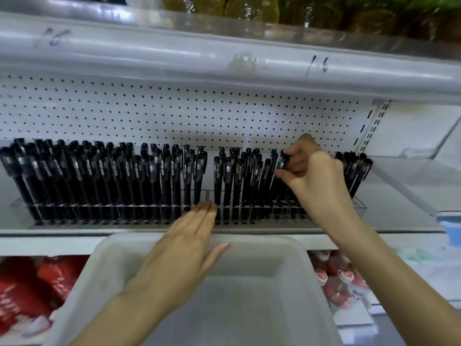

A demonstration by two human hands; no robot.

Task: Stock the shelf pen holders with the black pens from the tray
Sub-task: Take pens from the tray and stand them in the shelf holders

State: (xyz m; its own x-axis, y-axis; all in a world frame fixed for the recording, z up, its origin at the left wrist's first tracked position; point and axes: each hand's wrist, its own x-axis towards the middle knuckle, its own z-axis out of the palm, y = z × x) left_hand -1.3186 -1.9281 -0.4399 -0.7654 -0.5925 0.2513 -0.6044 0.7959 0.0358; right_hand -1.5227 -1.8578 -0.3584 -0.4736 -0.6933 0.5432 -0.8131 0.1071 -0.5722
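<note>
Clear plastic pen holders (22, 203) run along the white shelf, filled with upright black pens (104, 176). More black pens stand at the far right (355, 168). My right hand (316, 178) is over the right holder, fingers pinched on the cap of one black pen (283, 161) that stands among the others. My left hand (184, 248) lies flat, fingers together, on the far rim of the translucent white tray (294, 248) and touches the holder front. No pens show inside the tray.
A white pegboard (174, 116) backs the shelf, and the upper shelf edge (224, 61) overhangs it. Red packets (30, 288) and red-capped bottles (336, 278) sit on the shelf below. A narrow gap between pens sits near the middle of the row.
</note>
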